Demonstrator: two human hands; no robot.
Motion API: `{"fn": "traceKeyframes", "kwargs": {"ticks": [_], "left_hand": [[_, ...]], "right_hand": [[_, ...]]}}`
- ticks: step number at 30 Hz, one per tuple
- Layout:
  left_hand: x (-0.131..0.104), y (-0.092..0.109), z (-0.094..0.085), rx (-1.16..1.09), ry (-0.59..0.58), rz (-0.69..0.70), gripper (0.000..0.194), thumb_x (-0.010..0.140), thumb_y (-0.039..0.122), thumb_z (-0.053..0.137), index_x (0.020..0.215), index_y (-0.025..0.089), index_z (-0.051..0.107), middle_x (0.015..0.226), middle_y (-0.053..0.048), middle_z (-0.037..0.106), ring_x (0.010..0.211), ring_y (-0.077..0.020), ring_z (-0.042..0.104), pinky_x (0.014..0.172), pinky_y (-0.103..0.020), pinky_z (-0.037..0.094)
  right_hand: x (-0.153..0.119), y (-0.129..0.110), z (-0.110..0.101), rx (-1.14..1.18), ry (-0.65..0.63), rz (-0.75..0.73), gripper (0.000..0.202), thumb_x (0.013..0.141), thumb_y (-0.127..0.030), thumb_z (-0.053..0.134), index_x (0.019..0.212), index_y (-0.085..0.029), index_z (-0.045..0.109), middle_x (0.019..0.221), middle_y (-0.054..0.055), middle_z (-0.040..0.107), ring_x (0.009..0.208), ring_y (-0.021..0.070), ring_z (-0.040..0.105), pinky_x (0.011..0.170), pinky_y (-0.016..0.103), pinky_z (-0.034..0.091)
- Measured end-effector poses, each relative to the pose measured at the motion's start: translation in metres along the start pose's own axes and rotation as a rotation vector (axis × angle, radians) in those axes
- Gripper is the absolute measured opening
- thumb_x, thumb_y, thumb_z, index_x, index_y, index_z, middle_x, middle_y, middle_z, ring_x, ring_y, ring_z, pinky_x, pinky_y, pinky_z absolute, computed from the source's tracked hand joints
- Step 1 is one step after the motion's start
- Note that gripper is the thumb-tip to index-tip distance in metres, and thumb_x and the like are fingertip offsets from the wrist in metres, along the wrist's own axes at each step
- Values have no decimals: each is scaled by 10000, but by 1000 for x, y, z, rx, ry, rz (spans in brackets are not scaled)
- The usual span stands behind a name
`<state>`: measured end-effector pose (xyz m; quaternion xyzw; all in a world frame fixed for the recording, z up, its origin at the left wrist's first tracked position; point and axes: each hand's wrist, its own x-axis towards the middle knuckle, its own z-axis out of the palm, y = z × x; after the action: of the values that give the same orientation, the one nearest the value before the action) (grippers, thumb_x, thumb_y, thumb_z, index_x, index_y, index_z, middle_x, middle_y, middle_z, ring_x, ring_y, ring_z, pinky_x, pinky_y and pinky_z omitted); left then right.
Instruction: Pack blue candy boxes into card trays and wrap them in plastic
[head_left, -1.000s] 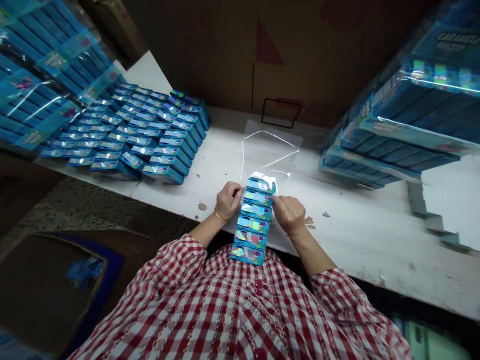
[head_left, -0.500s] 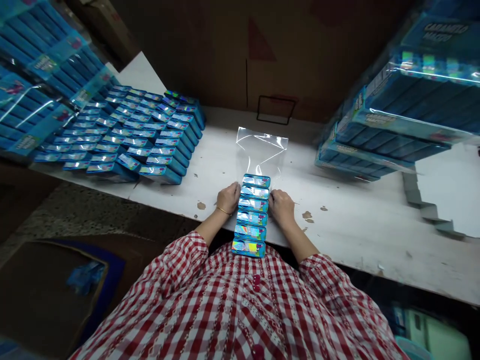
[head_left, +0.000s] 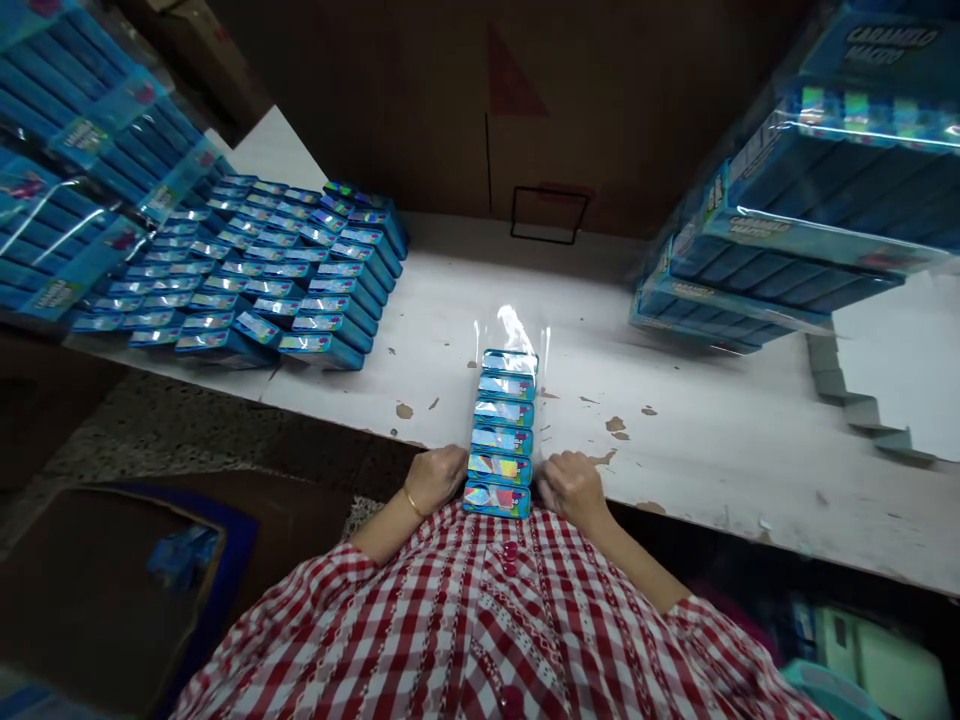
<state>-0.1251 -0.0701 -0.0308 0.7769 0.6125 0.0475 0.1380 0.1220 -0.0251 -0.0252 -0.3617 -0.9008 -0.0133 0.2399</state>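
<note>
A single row of several small blue boxes [head_left: 501,440] runs from my shirt front out over the white table's edge. Clear plastic wrap [head_left: 514,328], apparently a bag, surrounds the row and shines with glare beyond its far end. My left hand [head_left: 437,478] is closed at the left side of the nearest boxes, pinching the plastic's edge. On the opposite side, my right hand [head_left: 574,488] is curled shut on the plastic too. Both sets of fingertips are partly hidden, and the gripped edge itself is hard to see.
Rows of loose blue boxes [head_left: 300,270] stand left on the white table [head_left: 450,290]. Wrapped packs [head_left: 82,170] are stacked beyond them, and more wrapped packs [head_left: 780,240] rise at the right. A brown cardboard surface [head_left: 420,110] closes off the back. A dark open carton [head_left: 90,590] lies lower left.
Both hands have slid toward my body along the row's sides. The clear plastic has come with them, so its far end now lies much closer to the farthest box.
</note>
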Motion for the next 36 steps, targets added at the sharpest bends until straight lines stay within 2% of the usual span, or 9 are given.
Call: {"fn": "traceKeyframes", "kwargs": {"ticks": [5, 9, 12, 16, 18, 20, 24, 31, 36], "left_hand": [[-29, -5, 4, -28, 59, 163, 359, 885, 284, 318, 650, 171, 564, 600, -35, 591, 526, -118, 526, 488, -228, 298], [-31, -2, 6, -179, 38, 177, 329, 872, 304, 340, 649, 173, 543, 598, -20, 570, 525, -107, 512, 499, -220, 311], [-18, 2, 7, -241, 89, 20, 303, 869, 283, 338, 660, 181, 533, 605, -21, 550, 540, -118, 505, 524, -234, 327], [7, 0, 7, -107, 206, -233, 311, 881, 257, 324, 664, 177, 531, 680, -66, 562, 681, -175, 525, 643, -290, 366], [15, -2, 8, -34, 262, -310, 282, 876, 297, 363, 706, 173, 550, 780, -90, 578, 797, -215, 516, 713, -332, 365], [18, -1, 10, -9, 316, -372, 263, 862, 369, 416, 778, 173, 570, 910, -103, 576, 901, -247, 487, 761, -369, 353], [17, 5, 17, -53, 346, -436, 270, 865, 398, 422, 818, 184, 579, 1061, -96, 541, 995, -259, 446, 818, -399, 333], [17, 7, 18, -136, 358, -395, 231, 872, 348, 421, 835, 176, 571, 1107, -105, 546, 1041, -264, 435, 857, -428, 318], [11, 3, 16, -249, 411, -428, 197, 826, 365, 501, 810, 179, 564, 1097, -108, 560, 1061, -266, 455, 899, -448, 330]], "right_hand": [[-27, 0, 2, 35, 67, -196, 322, 842, -116, 462, 529, -191, 476, 486, -11, 434, 529, 122, 361, 554, 285, 232], [-27, -3, 4, 124, 27, -198, 318, 869, -130, 424, 566, -188, 503, 504, -11, 475, 516, 107, 401, 542, 264, 264], [-14, -10, 7, 142, -10, -52, 292, 858, -144, 392, 606, -188, 535, 536, 0, 519, 506, 105, 429, 539, 250, 291], [6, -18, 8, 180, -138, 338, 245, 860, -182, 388, 710, -191, 582, 678, 26, 622, 606, 128, 540, 570, 245, 346], [9, -24, 10, 226, -212, 411, 260, 877, -215, 389, 727, -196, 599, 701, 31, 646, 627, 140, 572, 575, 248, 378], [9, -33, 15, 315, -233, 306, 270, 888, -245, 392, 764, -197, 627, 742, 47, 669, 678, 153, 602, 606, 254, 427], [13, -52, 31, 449, -141, 105, 284, 902, -230, 374, 1023, -181, 626, 990, 95, 672, 924, 176, 606, 793, 290, 490], [32, -55, 43, 409, -120, 212, 290, 912, -199, 357, 1024, -171, 622, 937, 97, 671, 892, 183, 601, 785, 301, 499], [35, -59, 14, 496, -236, 194, 257, 901, -211, 393, 927, -162, 644, 879, 86, 673, 793, 167, 611, 713, 284, 490]]}}
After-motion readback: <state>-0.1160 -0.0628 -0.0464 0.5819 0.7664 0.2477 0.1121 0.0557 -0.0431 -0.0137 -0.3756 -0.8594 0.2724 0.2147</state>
